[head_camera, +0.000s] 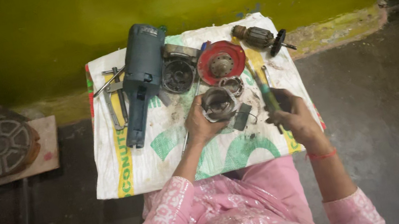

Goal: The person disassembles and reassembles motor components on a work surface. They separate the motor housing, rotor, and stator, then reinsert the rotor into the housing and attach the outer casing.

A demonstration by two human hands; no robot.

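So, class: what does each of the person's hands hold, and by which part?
The left hand grips the round grey metal housing by its side wall. The right hand holds a green-handled screwdriver by its handle.

Dull greasy metal housing (219,104); matt woven plastic sack (162,151); red painted metal cover (221,62).
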